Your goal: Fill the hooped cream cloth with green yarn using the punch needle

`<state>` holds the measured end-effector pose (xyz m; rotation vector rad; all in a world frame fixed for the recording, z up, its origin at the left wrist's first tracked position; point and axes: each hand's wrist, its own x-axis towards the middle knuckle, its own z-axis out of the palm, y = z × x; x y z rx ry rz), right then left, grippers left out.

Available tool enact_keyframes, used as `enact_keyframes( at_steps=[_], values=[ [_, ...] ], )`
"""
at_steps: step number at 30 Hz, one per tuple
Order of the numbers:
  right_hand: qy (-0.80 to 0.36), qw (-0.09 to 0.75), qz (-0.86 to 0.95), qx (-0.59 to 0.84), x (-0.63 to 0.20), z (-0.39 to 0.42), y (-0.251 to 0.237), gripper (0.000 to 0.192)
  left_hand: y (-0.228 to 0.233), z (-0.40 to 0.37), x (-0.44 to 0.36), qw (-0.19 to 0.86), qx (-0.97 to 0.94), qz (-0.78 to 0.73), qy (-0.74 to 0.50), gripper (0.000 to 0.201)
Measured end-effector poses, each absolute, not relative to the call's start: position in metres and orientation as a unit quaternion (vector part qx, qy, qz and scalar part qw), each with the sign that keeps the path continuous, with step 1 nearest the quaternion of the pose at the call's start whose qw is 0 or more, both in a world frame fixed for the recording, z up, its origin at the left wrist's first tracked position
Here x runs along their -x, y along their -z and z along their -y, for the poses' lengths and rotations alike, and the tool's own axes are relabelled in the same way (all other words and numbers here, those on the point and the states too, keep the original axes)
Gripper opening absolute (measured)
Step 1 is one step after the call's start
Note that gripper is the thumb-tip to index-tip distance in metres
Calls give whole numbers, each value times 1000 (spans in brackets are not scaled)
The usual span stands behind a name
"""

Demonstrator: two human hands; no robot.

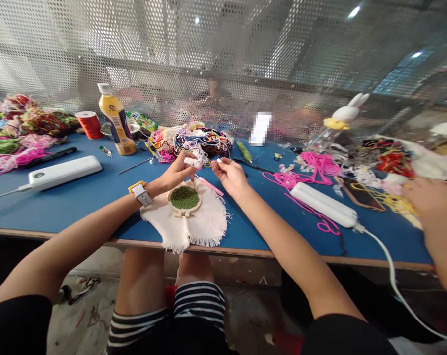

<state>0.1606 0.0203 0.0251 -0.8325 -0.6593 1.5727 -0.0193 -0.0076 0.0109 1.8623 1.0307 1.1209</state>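
Holding a bit of white yarn (194, 159) between both hands, just above the hoop (185, 198). Left hand (179, 170) is curled nearly closed, fingertips pinching a small fluffy wad of it. Right hand (228, 175) is also mostly closed, thumb + forefinger nipping a small white end, prob the same strand but tbh too small to tell.

What could go wrong imo: the yarn pile (193, 140) sits right at 12 o'clock of the hands, so a loose strand could snag in there and drag more stuff over. The pink tool (211, 186) lies at 3 o'clock of the hoop, just under the right wrist, easy to knock. Hoop cloth (188, 222) hangs a little over the table (79, 197) edge at 6 o'clock, so a forearm bump could pull the whole thing off.

Yarn itself looks white, thin, frizzy, bunched at the left end. Hoop has a round green filled patch, cloth is cream w/ frayed edges.
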Motion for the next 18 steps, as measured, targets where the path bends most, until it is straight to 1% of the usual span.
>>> enact_keyframes(
  at_steps=[2, 6, 9, 12, 18],
  values=[
    [-674, 586, 280, 353, -161, -20, -26, 28, -14, 7, 20, 344, -739, -382, -435, 40],
    [-684, 583, 276, 340, -158, -15, -25, 29, -18, 9, 18, 329, -755, -369, -430, 40],
    [-692, 578, 282, 328, -155, -10, -25, 27, -17, 11, 15, 376, -725, -391, -425, 46],
    [-693, 576, 299, 313, -152, -6, -26, 27, -16, 14, 12, 425, -662, -424, -449, 50],
    [-700, 579, 308, 283, -153, -3, -26, 27, -15, 14, 10, 495, -588, -447, -456, 40]
  ],
)
